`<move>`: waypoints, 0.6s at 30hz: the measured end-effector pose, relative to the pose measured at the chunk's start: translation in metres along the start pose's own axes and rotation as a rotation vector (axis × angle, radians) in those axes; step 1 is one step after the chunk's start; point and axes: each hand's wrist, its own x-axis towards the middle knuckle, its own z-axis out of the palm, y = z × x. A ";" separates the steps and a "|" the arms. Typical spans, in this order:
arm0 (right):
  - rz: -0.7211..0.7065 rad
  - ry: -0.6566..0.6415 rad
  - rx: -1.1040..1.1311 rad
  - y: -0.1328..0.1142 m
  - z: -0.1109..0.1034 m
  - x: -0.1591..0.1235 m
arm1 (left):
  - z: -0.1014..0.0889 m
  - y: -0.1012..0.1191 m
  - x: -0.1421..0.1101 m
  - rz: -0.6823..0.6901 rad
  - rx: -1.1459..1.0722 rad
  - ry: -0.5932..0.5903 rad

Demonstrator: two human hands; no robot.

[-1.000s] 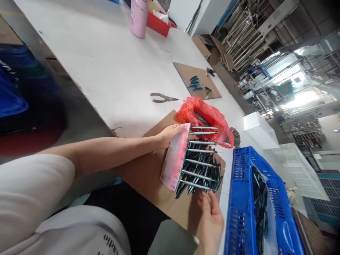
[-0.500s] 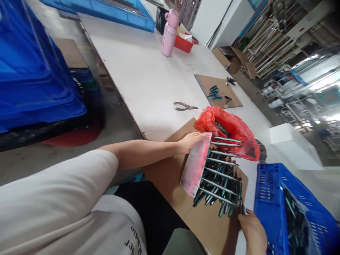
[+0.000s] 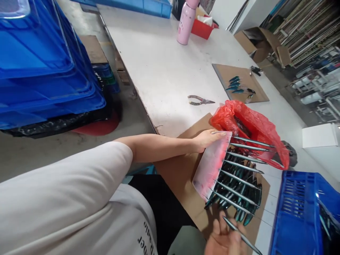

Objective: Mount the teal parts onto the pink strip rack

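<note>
My left hand (image 3: 207,139) grips the top edge of a pink-stained white block (image 3: 211,165) that stands tilted on a sheet of cardboard (image 3: 183,170). Several long metal spikes (image 3: 239,166) stick out of the block to the right. Under the spikes lies a heap of teal fish-shaped pieces (image 3: 239,193). At the bottom edge my right hand (image 3: 224,241) is closed on a thin metal rod (image 3: 243,238), just below the lowest spike.
A red plastic bag (image 3: 251,124) lies behind the block. A blue crate (image 3: 302,216) stands at the right. Pliers (image 3: 199,101) lie on the white table (image 3: 159,71). Farther off: a second cardboard sheet (image 3: 239,83) with teal pieces, a pink bottle (image 3: 187,23), stacked blue crates (image 3: 39,71) at the left.
The view has swung right and down across the frames. My right hand has come back from beside the blue crate and now holds a metal rod below the spikes. My left hand stays on the block.
</note>
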 end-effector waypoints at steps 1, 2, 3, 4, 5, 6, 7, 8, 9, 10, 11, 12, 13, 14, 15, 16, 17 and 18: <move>0.057 0.015 0.117 0.001 0.021 -0.010 | 0.000 0.000 0.000 0.008 0.002 0.006; 0.095 0.012 0.192 0.001 0.038 -0.017 | 0.000 0.000 0.000 0.016 0.004 0.011; 0.112 0.020 0.240 0.000 0.052 -0.022 | 0.000 0.000 0.000 0.024 0.006 0.014; 0.125 0.017 0.270 -0.001 0.060 -0.024 | 0.000 0.000 0.000 0.025 0.008 0.017; 0.129 0.021 0.289 -0.002 0.065 -0.024 | 0.001 0.000 0.000 0.019 0.008 0.017; 0.133 0.029 0.301 -0.003 0.067 -0.024 | 0.001 0.000 0.000 0.014 0.009 0.018; 0.138 0.037 0.308 -0.003 0.066 -0.022 | 0.001 0.000 0.000 0.014 0.011 0.020; 0.142 0.045 0.310 -0.003 0.065 -0.021 | 0.001 0.000 0.000 0.014 0.014 0.022; 0.144 0.050 0.309 -0.003 0.063 -0.020 | 0.001 0.000 0.000 0.011 0.015 0.021; 0.143 0.051 0.305 -0.002 0.061 -0.019 | 0.001 -0.001 0.001 0.006 0.015 0.019; 0.144 0.044 0.299 -0.002 0.060 -0.019 | 0.001 -0.001 0.001 0.002 0.016 0.016; 0.145 0.034 0.294 -0.002 0.060 -0.020 | 0.001 -0.002 0.002 -0.003 0.018 0.012; 0.147 0.022 0.287 -0.002 0.060 -0.021 | 0.000 -0.003 0.002 -0.005 0.021 0.007; 0.150 0.012 0.280 -0.003 0.061 -0.021 | -0.001 -0.004 0.003 -0.002 0.026 0.005; 0.154 0.004 0.273 -0.004 0.062 -0.022 | -0.001 -0.004 0.003 0.002 0.035 0.006; 0.157 -0.002 0.265 -0.005 0.063 -0.023 | -0.001 -0.005 0.004 0.004 0.043 0.010; 0.160 -0.008 0.257 -0.006 0.064 -0.023 | -0.002 -0.006 0.004 0.004 0.048 0.016; 0.160 -0.010 0.250 -0.006 0.064 -0.023 | -0.002 -0.006 0.005 0.004 0.049 0.020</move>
